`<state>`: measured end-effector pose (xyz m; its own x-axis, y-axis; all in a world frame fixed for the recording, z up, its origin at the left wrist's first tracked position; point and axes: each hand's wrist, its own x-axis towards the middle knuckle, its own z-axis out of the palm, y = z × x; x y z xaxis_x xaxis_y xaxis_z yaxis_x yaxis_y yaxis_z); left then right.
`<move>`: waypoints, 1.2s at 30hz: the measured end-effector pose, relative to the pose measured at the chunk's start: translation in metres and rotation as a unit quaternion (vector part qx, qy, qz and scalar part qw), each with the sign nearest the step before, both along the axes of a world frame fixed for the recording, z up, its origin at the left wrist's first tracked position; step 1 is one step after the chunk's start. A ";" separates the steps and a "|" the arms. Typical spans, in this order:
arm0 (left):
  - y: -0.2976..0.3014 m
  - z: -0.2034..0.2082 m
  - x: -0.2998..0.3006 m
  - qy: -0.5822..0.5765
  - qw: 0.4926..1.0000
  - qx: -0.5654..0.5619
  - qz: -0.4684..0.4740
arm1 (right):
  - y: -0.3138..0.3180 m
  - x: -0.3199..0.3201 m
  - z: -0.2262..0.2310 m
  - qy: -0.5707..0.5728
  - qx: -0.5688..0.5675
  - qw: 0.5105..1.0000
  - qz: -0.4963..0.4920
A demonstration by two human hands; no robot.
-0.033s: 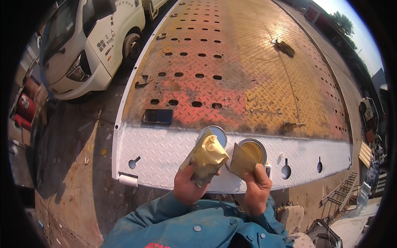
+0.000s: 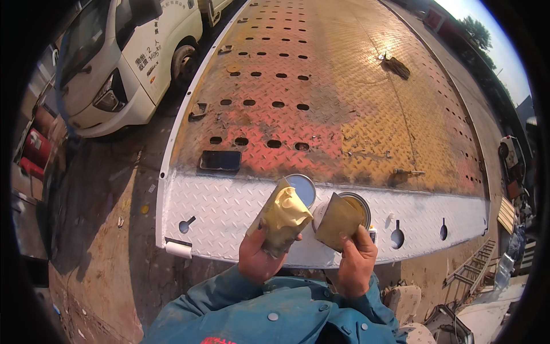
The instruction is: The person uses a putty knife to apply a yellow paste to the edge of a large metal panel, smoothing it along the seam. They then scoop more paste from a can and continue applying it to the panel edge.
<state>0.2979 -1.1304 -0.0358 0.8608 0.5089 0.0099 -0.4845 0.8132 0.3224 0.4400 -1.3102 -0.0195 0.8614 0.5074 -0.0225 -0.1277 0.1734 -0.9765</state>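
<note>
My left hand [image 2: 260, 255] is closed round a flat putty scraper [image 2: 281, 236]. A thick lump of pale yellow putty [image 2: 287, 207] sits on its face. In my right hand [image 2: 358, 261], pinched between thumb and fingers, is a second flat putty scraper [image 2: 339, 221], tilted and smeared with yellowish residue. Just behind it stands an open tin [image 2: 365, 207], yellow inside and partly covered by the scraper. Behind the left scraper lies a round, bluish-grey lid-like disc [image 2: 303, 189], its lower part hidden.
Tin and disc rest on the white end strip [image 2: 217, 209] of a long tread-plate truck bed [image 2: 378, 132], worn red and yellow. A phone [image 2: 220, 160], a small tool [image 2: 408, 172] and a dark rag [image 2: 396, 67] lie there. A white truck [image 2: 123, 69] stands left; a ladder [image 2: 471, 264] lies right.
The right scraper has turned and lifted so more of its flat face shows, covering more of the tin. The left scraper has shifted slightly left and down, the putty on it.
</note>
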 end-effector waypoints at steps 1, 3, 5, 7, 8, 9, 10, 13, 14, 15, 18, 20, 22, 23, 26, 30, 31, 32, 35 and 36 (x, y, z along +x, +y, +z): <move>0.002 -0.005 -0.006 0.046 0.999 -0.013 0.007 | 0.012 0.001 0.001 0.116 0.072 0.991 -0.014; 0.003 -0.017 -0.021 0.134 0.990 -0.040 0.017 | 0.028 0.004 0.008 0.266 0.114 0.957 0.018; 0.000 -0.036 -0.038 0.161 0.982 -0.098 -0.033 | 0.038 0.004 0.008 0.356 0.157 0.919 0.062; -0.008 -0.048 -0.049 0.141 0.976 -0.133 -0.101 | 0.046 0.005 -0.004 0.392 0.198 0.890 0.119; -0.010 -0.052 -0.051 0.135 0.975 -0.133 -0.117 | 0.052 0.004 -0.007 0.398 0.197 0.887 0.128; -0.012 -0.056 -0.053 0.128 0.973 -0.134 -0.135 | 0.054 0.003 -0.010 0.406 0.178 0.882 0.161; -0.011 -0.054 -0.052 0.120 0.972 -0.132 -0.151 | 0.056 0.004 -0.012 0.412 0.161 0.875 0.194; 0.002 -0.043 -0.053 0.092 0.978 -0.161 -0.092 | 0.065 -0.001 -0.015 0.397 0.073 0.882 0.244; 0.010 -0.035 -0.055 0.108 0.977 -0.180 -0.046 | 0.067 -0.003 -0.022 0.376 0.041 0.891 0.252; 0.017 -0.031 -0.056 0.095 0.982 -0.165 0.013 | 0.069 -0.004 -0.029 0.354 0.010 0.898 0.260; 0.034 -0.046 -0.063 -0.003 0.987 -0.131 0.091 | 0.083 -0.015 -0.051 0.344 0.025 0.926 0.154; 0.027 -0.049 -0.063 0.100 0.983 -0.107 0.111 | 0.098 -0.020 -0.064 0.338 0.043 0.932 0.124; 0.022 -0.059 -0.068 0.133 0.981 -0.100 0.098 | 0.115 -0.028 -0.066 0.339 0.032 0.929 0.146; 0.020 -0.065 -0.071 0.146 0.980 -0.095 0.092 | 0.123 -0.032 -0.066 0.339 0.027 0.927 0.157; 0.025 -0.068 -0.071 0.210 0.971 -0.065 0.089 | 0.136 -0.035 -0.077 0.315 -0.009 0.923 0.220; 0.043 -0.078 -0.089 0.234 0.959 -0.079 0.136 | 0.159 0.000 -0.113 -0.064 -0.214 0.958 0.179; 0.047 -0.077 -0.096 0.233 0.959 -0.079 0.144 | 0.164 0.013 -0.135 -0.284 -0.303 0.899 0.141; 0.050 -0.077 -0.102 0.231 0.958 -0.077 0.151 | 0.171 0.026 -0.148 -0.354 -0.380 0.846 0.123; 0.059 -0.077 -0.110 0.233 0.956 -0.088 0.155 | 0.189 0.053 -0.165 -0.440 -0.531 0.720 0.078; 0.061 -0.079 -0.113 0.233 0.956 -0.097 0.151 | 0.193 0.057 -0.169 -0.398 -0.543 0.735 0.078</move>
<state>0.1847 -1.0695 -0.1149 0.5632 0.6874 -0.4586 -0.5471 0.7261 0.4165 0.4973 -1.1169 -0.1890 0.7538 0.6570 -0.0082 0.6240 -0.7197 -0.3042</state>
